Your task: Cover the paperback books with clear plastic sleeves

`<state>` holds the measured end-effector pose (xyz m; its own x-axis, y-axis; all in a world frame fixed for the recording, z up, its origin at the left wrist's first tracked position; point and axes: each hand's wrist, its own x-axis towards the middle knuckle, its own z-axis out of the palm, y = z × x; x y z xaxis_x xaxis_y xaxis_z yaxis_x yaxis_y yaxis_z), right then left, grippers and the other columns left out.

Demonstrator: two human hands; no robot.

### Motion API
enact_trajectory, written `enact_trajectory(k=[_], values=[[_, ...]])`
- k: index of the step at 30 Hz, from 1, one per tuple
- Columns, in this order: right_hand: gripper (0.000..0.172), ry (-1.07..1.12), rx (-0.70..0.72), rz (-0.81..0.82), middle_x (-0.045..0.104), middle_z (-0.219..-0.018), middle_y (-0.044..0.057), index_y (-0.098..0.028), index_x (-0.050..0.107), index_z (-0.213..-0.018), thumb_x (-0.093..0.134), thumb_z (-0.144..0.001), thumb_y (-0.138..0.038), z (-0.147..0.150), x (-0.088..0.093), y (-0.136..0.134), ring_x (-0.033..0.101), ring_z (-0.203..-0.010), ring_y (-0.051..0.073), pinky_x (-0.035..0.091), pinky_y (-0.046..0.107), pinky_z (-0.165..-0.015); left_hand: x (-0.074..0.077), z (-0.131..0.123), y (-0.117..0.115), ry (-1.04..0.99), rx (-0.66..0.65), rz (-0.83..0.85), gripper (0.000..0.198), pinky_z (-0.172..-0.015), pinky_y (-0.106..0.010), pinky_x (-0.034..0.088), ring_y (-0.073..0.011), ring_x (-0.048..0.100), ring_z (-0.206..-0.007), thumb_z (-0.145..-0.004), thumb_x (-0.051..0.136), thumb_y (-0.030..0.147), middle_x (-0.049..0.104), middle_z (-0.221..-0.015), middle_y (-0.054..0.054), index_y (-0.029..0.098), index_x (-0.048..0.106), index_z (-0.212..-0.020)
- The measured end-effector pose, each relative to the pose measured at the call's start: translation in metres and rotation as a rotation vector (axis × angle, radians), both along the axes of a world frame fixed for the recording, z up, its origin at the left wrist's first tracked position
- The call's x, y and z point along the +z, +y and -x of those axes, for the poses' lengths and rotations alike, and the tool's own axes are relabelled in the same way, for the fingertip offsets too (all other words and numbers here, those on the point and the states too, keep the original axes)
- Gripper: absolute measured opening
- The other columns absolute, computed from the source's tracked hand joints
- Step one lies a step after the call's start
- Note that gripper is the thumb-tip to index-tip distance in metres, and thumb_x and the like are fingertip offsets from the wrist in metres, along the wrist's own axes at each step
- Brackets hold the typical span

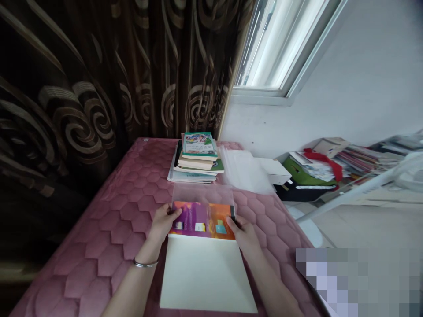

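Observation:
My left hand [164,223] pinches the left edge of a book [194,218] with a purple and orange cover, thumb on top. At its right edge my right hand [243,232] grips it the same way, beside a small black part at the corner. A clear plastic sleeve [201,192] lies around or under the book's far end; which one I cannot tell. Toward me, a plain cream panel [206,273] stretches from the coloured part, between my forearms. Whether it is part of the book is unclear.
Beyond the sleeve stands a stack of books [198,152] on the pink quilted mattress [125,215]. Right of it lie more clear plastic sleeves [246,171] and a white box [272,169]. A dark patterned curtain [142,70] hangs at the left; a white fan [410,171] stands at right.

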<state>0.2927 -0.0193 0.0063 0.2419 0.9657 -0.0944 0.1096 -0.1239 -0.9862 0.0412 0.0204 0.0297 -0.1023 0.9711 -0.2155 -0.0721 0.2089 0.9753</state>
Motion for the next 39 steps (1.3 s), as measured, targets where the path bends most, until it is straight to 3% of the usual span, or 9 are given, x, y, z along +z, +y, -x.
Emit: enact_trajectory(k=[3,7,12,16,20,23,26,33,39], values=[[0.043,-0.072,-0.029,-0.014,0.064,-0.068,0.001,-0.018,0.063,-0.073,0.062,-0.070,-0.061,0.003,0.001,0.000,0.057,-0.064,0.018,0.043,0.027,-0.059,0.010,0.001,-0.004,-0.058,-0.073,0.034,0.040,-0.062,-0.026,0.049,-0.0159,0.063,-0.065,-0.055,0.081,0.044,0.069,-0.072,-0.001,0.017,0.062,-0.077],[0.042,-0.071,-0.047,-0.011,0.063,-0.065,-0.001,-0.019,0.062,-0.069,0.063,-0.069,-0.060,0.006,0.006,-0.001,0.056,-0.063,0.018,0.042,0.027,-0.057,0.018,0.003,-0.007,-0.186,-0.203,0.168,0.047,-0.066,-0.030,0.052,-0.0187,0.066,-0.067,-0.045,0.087,0.034,0.072,-0.079,-0.004,0.016,0.065,-0.082],[0.037,0.159,-0.027,0.093,0.067,-0.068,0.000,-0.020,0.065,-0.076,0.071,-0.063,-0.054,0.004,0.018,-0.005,0.061,-0.066,0.021,0.047,0.029,-0.060,0.011,0.005,-0.005,-0.144,-0.122,0.194,0.042,-0.060,-0.028,0.050,-0.0170,0.064,-0.059,-0.043,0.087,0.035,0.070,-0.068,-0.003,0.015,0.063,-0.070],[0.040,0.249,0.007,0.086,0.070,-0.074,0.003,-0.019,0.067,-0.078,0.073,-0.060,-0.054,0.001,0.017,-0.005,0.064,-0.070,0.023,0.050,0.030,-0.063,0.006,0.004,-0.003,-0.072,-0.116,0.149,0.040,-0.058,-0.027,0.048,-0.0173,0.063,-0.059,-0.047,0.085,0.042,0.070,-0.067,-0.003,0.015,0.064,-0.068],[0.043,0.159,0.017,0.035,0.068,-0.069,0.003,-0.017,0.067,-0.076,0.071,-0.062,-0.058,0.001,0.008,-0.003,0.062,-0.067,0.022,0.049,0.030,-0.061,0.009,0.004,-0.004,-0.038,-0.143,0.105,0.042,-0.060,-0.028,0.049,-0.0187,0.065,-0.063,-0.052,0.082,0.047,0.071,-0.072,-0.003,0.015,0.067,-0.075],[0.044,0.047,-0.015,0.010,0.067,-0.069,0.002,-0.017,0.068,-0.075,0.068,-0.065,-0.060,0.002,0.006,-0.002,0.062,-0.069,0.022,0.048,0.030,-0.061,0.013,0.008,-0.006,-0.099,-0.263,0.083,0.047,-0.069,-0.030,0.051,-0.0209,0.067,-0.075,-0.056,0.082,0.044,0.073,-0.087,-0.005,0.017,0.069,-0.092],[0.045,-0.014,-0.037,0.000,0.067,-0.069,0.002,-0.018,0.069,-0.075,0.065,-0.067,-0.062,0.004,0.006,-0.002,0.062,-0.069,0.023,0.047,0.030,-0.060,0.013,0.013,-0.006,-0.127,-0.336,0.084,0.047,-0.070,-0.031,0.051,-0.0220,0.067,-0.076,-0.056,0.083,0.039,0.074,-0.089,-0.007,0.016,0.070,-0.094],[0.047,-0.013,-0.086,-0.011,0.068,-0.067,0.003,-0.017,0.069,-0.079,0.064,-0.067,-0.062,0.007,0.005,-0.003,0.061,-0.066,0.023,0.046,0.029,-0.058,0.007,0.010,-0.003,-0.101,-0.188,0.135,0.034,-0.059,-0.026,0.046,-0.0165,0.062,-0.059,-0.048,0.084,0.033,0.070,-0.067,-0.003,0.014,0.067,-0.070],[0.030,0.134,-0.080,0.052,0.068,-0.067,0.001,-0.020,0.064,-0.081,0.062,-0.073,-0.048,0.011,0.016,-0.009,0.060,-0.060,0.020,0.044,0.027,-0.052,0.006,0.005,-0.004,-0.031,-0.131,0.092,0.033,-0.058,-0.026,0.043,-0.0159,0.059,-0.058,-0.050,0.082,0.038,0.067,-0.064,-0.001,0.015,0.064,-0.065]])
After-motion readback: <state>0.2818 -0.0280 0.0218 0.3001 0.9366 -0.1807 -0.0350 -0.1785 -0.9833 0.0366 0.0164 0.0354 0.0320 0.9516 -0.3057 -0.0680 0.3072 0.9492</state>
